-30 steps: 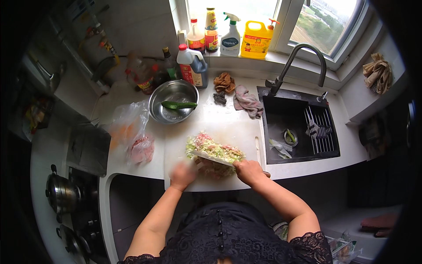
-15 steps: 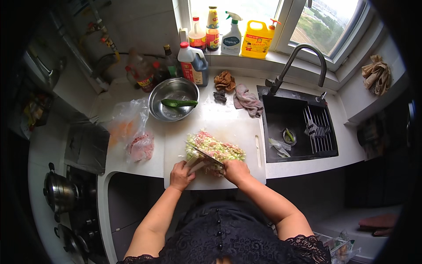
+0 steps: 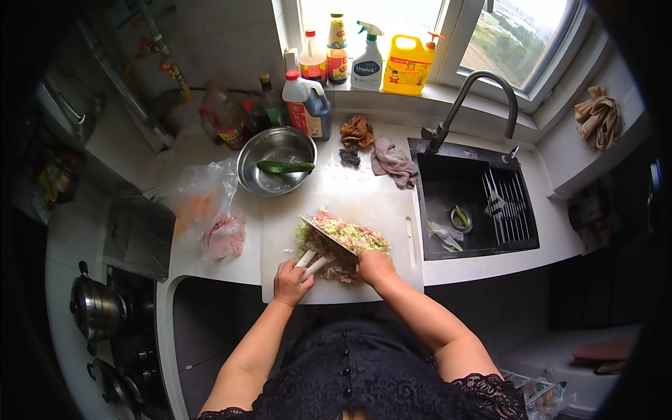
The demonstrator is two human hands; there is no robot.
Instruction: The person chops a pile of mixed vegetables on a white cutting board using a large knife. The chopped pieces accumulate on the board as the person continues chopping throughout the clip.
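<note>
My right hand (image 3: 375, 268) grips a kitchen knife (image 3: 327, 236), its blade slanting up to the left across a heap of chopped pink meat and pale green vegetable (image 3: 364, 238). The heap lies on a white cutting board (image 3: 280, 217). At the near left of the heap, my left hand (image 3: 290, 281) is closed around two white stalk-like pieces (image 3: 316, 266). Their free ends point toward the blade. I cannot tell for certain what vegetable these pieces are. My right fingers hide the knife's handle.
A steel bowl (image 3: 248, 176) with a green vegetable (image 3: 285, 167) stands behind the board. To its left are plastic bags (image 3: 222, 234) of meat and something orange. On the right, a dark sink (image 3: 448, 189) sits beside a cloth (image 3: 394, 162). Bottles (image 3: 308, 105) stand behind.
The knife has tilted, so more of its blade face shows. The white pieces in my left hand now stand out more clearly. Both hands have stayed nearly in place.
</note>
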